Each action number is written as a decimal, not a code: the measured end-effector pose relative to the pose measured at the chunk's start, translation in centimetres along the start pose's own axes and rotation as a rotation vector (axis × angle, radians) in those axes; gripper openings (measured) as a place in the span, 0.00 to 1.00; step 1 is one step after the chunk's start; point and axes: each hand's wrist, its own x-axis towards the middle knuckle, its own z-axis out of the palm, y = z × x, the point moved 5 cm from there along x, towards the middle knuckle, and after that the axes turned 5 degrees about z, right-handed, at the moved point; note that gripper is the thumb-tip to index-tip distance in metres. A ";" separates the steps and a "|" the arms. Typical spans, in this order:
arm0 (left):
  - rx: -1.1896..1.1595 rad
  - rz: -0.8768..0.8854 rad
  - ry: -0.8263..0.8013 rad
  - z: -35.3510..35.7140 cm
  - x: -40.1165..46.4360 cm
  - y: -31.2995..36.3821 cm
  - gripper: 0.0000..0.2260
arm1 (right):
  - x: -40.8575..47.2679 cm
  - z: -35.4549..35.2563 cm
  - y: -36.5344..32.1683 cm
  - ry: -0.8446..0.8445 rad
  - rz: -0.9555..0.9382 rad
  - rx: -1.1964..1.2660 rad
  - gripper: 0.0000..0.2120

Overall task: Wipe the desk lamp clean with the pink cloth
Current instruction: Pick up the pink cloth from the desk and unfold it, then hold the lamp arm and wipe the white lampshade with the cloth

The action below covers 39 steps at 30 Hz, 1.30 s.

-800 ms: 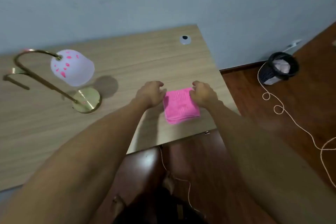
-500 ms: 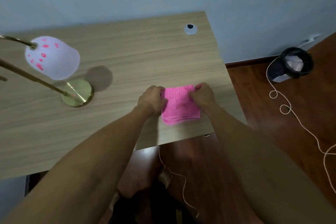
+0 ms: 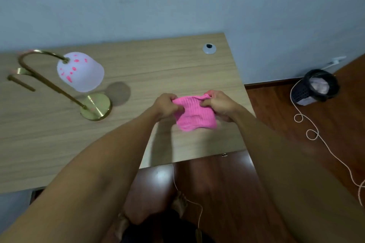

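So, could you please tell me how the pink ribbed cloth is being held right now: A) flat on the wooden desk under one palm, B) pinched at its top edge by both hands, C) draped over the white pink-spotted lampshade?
B: the left hand and right hand each grip the top edge of the pink ribbed cloth, and it hangs between them.
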 end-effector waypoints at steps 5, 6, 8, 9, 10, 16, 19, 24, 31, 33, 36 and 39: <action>-0.213 0.078 0.038 -6.0 -2.4 4.1 0.06 | -2.7 -0.2 -4.8 -0.058 -0.015 0.228 0.13; -0.244 0.098 0.065 -7.3 -2.8 4.7 0.06 | -3.1 0.0 -6.1 -0.069 -0.048 0.273 0.13; -0.333 0.133 0.097 -9.8 -3.5 6.0 0.08 | -4.3 0.6 -8.9 -0.116 -0.125 0.374 0.14; -0.391 0.148 0.104 -10.9 -3.9 6.7 0.11 | -5.0 1.1 -10.2 -0.155 -0.157 0.430 0.17; -0.443 0.165 0.110 -11.9 -4.4 7.4 0.13 | -5.7 1.7 -11.6 -0.198 -0.187 0.479 0.22; -0.447 0.295 0.274 -18.1 -7.8 10.7 0.07 | -9.7 6.7 -17.5 -0.284 -0.212 0.521 0.21; -0.389 0.347 0.385 -21.6 -9.5 10.4 0.11 | -11.1 8.3 -19.5 -0.168 -0.201 0.507 0.17; -0.283 0.435 0.553 -28.1 -13.7 7.8 0.06 | -11.7 11.3 -20.8 -0.015 -0.215 0.562 0.07; -0.079 0.374 0.669 -35.8 -18.8 0.1 0.13 | -10.1 18.8 -21.2 0.185 -0.258 0.573 0.19; -0.046 0.350 0.634 -36.7 -19.3 -2.2 0.15 | -9.8 21.1 -21.5 0.220 -0.287 0.555 0.20; 0.020 0.338 0.553 -37.4 -19.2 -4.7 0.18 | -9.3 24.1 -21.9 0.277 -0.320 0.517 0.21; 0.110 0.313 0.465 -37.3 -18.2 -6.6 0.21 | -9.2 26.7 -22.2 0.315 -0.363 0.426 0.24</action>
